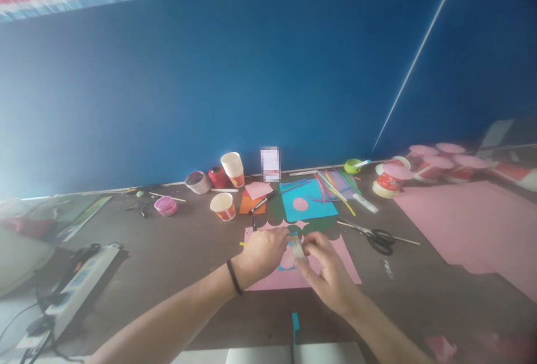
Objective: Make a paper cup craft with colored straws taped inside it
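My right hand (325,269) grips a small whitish roll of tape (297,247) between thumb and fingers. Close by on its left, my left hand (265,252) is closed with its fingertips near the roll's upper edge; what they pinch is hidden. A small blue strip (292,234) shows by those fingertips. Beneath both hands lies a pink paper sheet (346,260) with scalloped cut-outs along its far edge. On it, partly covered by my hands, is a pink paper circle (287,259) with blue showing at its lower edge.
Scissors (380,240) lie right of the sheet. Behind are a blue paper sheet (289,207) with a pink circle, coloured strips (331,185) and a paper cup (222,206). Pink-topped cups (392,176) stand far right, near large pink paper (461,224). A power strip (79,286) sits left.
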Available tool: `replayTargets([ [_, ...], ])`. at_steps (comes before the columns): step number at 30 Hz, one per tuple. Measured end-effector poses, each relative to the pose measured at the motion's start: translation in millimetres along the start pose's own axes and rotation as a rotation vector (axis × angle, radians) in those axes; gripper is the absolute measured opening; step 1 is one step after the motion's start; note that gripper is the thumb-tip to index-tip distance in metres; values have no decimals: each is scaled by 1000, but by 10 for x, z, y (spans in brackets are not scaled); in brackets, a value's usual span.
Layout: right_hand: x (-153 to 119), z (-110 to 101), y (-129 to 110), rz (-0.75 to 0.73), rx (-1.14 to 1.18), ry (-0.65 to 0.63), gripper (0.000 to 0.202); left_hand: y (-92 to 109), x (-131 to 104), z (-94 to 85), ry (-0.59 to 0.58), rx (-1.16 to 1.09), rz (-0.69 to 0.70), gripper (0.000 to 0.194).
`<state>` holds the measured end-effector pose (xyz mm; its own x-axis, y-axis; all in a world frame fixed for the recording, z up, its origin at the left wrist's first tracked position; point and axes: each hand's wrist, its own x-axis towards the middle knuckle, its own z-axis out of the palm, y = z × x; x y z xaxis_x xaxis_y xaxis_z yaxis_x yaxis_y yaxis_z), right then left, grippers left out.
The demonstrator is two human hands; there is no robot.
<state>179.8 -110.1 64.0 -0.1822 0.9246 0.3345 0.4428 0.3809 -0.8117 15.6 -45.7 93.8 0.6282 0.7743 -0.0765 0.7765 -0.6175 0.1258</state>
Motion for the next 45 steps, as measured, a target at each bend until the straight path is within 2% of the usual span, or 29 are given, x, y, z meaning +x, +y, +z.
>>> replayTargets([
  [5,-24,-22,-86,85,85,-11,19,-18,-7,53,50,-138,13,26],
  [11,-59,56,-1,179,60,38,26,-23,2,69,66,-393,-64,28],
  [15,-18,40,62,255,19,46,29,-12,-4,26,44,-653,-111,35],
  [18,25,20,78,259,1,46,33,0,-12,-19,5,-758,-131,35],
  [23,63,28,75,256,-40,49,36,14,-17,-56,-9,-808,-148,32],
  [28,65,27,29,262,-79,45,33,21,-16,-36,57,-817,-149,23],
  [32,80,-6,-17,249,-106,51,32,19,-9,-5,67,-878,-141,25],
  [36,125,-28,-31,222,-95,122,22,17,-1,14,72,-953,-106,23],
  [39,179,-31,-23,152,-62,156,16,22,-1,18,40,-958,-87,22],
  [45,272,-56,25,137,38,95,9,38,-11,7,-20,-1002,-111,19],
])
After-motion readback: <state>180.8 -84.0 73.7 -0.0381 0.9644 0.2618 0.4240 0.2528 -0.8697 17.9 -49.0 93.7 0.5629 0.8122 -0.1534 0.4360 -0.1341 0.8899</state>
